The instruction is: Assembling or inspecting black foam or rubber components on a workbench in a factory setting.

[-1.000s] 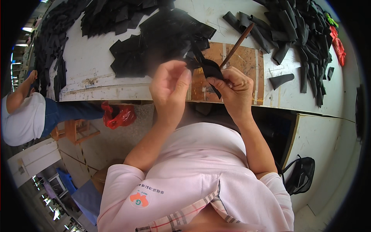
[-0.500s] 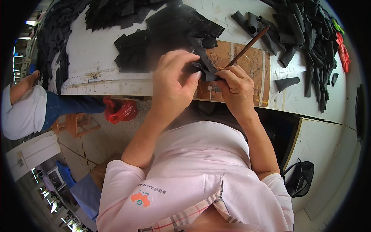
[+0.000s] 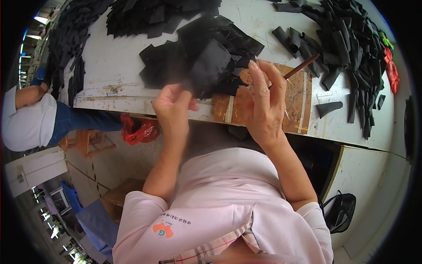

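Observation:
My left hand [image 3: 172, 103] is at the table's front edge, its thumb and fingers pinched at the near corner of a black fabric piece [image 3: 212, 59]. Motion smears that corner. To the right, my right hand [image 3: 267, 103] is raised over a worn brown board [image 3: 299, 99], index finger and thumb stretched upward. A slim brown pointed stick [image 3: 303, 66] slants out from behind its fingers and seems held in that hand; its lower end is hidden. Beyond my hands lies a loose stack of flat black fabric pieces [image 3: 160, 61].
Small black rolled pieces [image 3: 338, 48] heap up at the right, one lying apart [image 3: 329, 108]. More black pieces [image 3: 145, 15] pile at the back and far left. A red plastic bag [image 3: 140, 130] hangs below the front edge. Another person [image 3: 30, 119] is at the left.
The small black strip held between both hands has left my fingers. My left hand moved left and nearer, now at another fabric piece. My right hand opened its upper fingers; the stick shifted right and lower.

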Motion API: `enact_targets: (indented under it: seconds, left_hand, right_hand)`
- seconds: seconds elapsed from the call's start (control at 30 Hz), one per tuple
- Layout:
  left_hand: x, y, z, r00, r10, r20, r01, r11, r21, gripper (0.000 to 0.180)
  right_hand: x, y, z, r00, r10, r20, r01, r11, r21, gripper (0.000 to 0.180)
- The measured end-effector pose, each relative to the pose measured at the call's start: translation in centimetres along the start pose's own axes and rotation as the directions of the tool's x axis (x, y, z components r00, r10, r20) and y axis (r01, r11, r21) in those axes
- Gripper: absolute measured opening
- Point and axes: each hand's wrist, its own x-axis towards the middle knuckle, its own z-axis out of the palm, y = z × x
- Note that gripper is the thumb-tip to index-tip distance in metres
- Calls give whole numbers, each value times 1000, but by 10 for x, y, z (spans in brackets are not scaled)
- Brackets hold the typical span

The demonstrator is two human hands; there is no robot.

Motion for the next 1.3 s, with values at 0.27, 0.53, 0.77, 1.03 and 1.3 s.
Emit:
enact_targets:
  seconds: [0.27, 0.53, 0.77, 1.03, 1.3]
  left_hand:
    - [-33, -2, 29, 934, 171, 313, -198, 979, 56, 8]
    - [-30, -7, 52, 948, 262, 181, -285, 952, 115, 12]
    - [-24, 22, 46, 711, -240, 661, 451, 877, -166, 22]
    - [-33, -2, 71, 672, 698, 249, -740, 621, 259, 17]
    - [-36, 24, 60, 393, 33, 919, 677, 666, -313, 35]
  right_hand:
    - [-2, -10, -13, 965, 92, 246, -175, 923, 342, 24]
    - [-16, 1, -8, 962, 175, 212, -166, 984, -60, 21]
    - [-5, 3, -48, 624, 509, 592, -753, 190, 630, 3]
    - [-10, 0, -44, 522, 450, 724, -710, -241, 662, 13]
    - [-15, 8, -59, 714, 443, 543, -562, -101, 821, 16]
